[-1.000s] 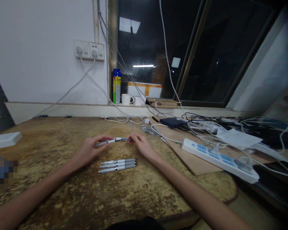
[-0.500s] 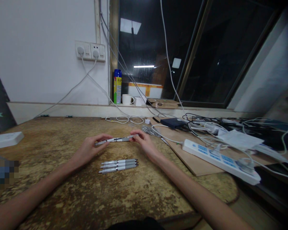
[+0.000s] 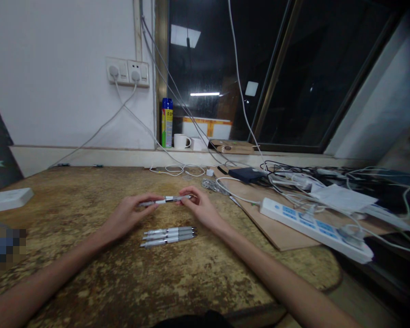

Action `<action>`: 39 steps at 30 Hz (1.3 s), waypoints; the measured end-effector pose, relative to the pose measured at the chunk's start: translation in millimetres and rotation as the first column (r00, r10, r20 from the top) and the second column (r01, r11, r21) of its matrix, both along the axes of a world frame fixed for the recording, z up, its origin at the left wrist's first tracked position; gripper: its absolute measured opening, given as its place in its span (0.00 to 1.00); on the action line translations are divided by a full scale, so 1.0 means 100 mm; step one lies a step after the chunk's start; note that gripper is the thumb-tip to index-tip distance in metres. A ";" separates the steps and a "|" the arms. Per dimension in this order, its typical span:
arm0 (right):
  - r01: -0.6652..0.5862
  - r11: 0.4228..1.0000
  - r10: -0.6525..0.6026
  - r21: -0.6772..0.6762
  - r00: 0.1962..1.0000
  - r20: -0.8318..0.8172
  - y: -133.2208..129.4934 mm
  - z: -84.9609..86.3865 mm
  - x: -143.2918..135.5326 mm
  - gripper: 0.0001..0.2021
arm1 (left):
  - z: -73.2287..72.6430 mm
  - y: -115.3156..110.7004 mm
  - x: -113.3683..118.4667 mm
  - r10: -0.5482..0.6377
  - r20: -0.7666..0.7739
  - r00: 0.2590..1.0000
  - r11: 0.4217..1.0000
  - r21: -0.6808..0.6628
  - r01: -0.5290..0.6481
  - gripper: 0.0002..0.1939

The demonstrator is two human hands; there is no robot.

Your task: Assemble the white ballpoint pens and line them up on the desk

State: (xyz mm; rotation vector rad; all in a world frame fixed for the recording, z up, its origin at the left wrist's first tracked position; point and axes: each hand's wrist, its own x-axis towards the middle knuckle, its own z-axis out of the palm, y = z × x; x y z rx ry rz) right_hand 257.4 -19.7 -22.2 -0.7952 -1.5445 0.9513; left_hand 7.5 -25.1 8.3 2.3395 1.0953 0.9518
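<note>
Above the worn wooden table, a white and grey pen (image 3: 168, 199) lies level between my two hands. My left hand (image 3: 127, 212) pinches its white end with thumb and fingers. The grey end is gripped by my right hand (image 3: 201, 207), whose fingertips cover part of it. Whether the pen's two halves are fully joined cannot be made out. Closer to me, several similar white and grey pens (image 3: 169, 237) lie side by side on the table, their dark tips pointing right.
On the right, a white power strip (image 3: 314, 231) and tangled cables rest on a brown board (image 3: 256, 218). A small clear plastic bag (image 3: 211, 184) lies beyond my right hand. A white box-like device (image 3: 10, 199) is at the left edge. A spray can (image 3: 167, 124) and mug (image 3: 181, 141) stand on the sill.
My right hand has moved slightly left, toward my left hand. The thin dark part that showed between the pen's ends is now covered, and the pen looks shorter.
</note>
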 end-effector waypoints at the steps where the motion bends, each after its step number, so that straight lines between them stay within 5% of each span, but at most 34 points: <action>1: -0.020 1.000 0.020 0.007 1.000 -0.003 -0.02 0.00 -0.02 0.10 | 0.00 0.00 0.00 -0.002 -0.002 1.000 1.000 0.002 0.002 0.20; 11: -0.082 0.989 0.071 0.122 0.993 0.091 -0.13 0.01 -0.06 0.10 | -0.03 -0.03 0.04 -0.050 0.005 0.999 0.999 -0.016 0.050 0.18; 19: -0.080 0.995 0.087 -0.058 0.989 0.122 -0.16 0.03 -0.06 0.15 | -0.05 -0.03 0.05 -0.078 -0.022 0.997 0.997 0.019 0.078 0.15; 25: -0.110 0.993 0.102 0.041 0.982 0.161 -0.12 0.01 -0.05 0.12 | -0.05 -0.03 0.05 -0.075 -0.005 0.997 0.997 -0.007 0.074 0.16; 30: -0.176 0.980 0.188 -0.088 0.970 0.156 -0.13 0.01 -0.04 0.11 | -0.04 -0.04 0.05 -0.084 -0.021 0.996 0.996 0.001 0.084 0.15; 35: -0.167 0.986 0.165 -0.003 0.972 0.168 -0.16 0.04 -0.03 0.12 | -0.02 -0.07 0.06 -0.092 -0.010 0.996 0.996 -0.008 0.092 0.15; 39: -0.236 0.966 0.249 -0.107 0.960 0.129 -0.16 0.03 -0.04 0.13 | -0.01 -0.08 0.08 -0.115 -0.017 0.993 0.993 -0.002 0.115 0.15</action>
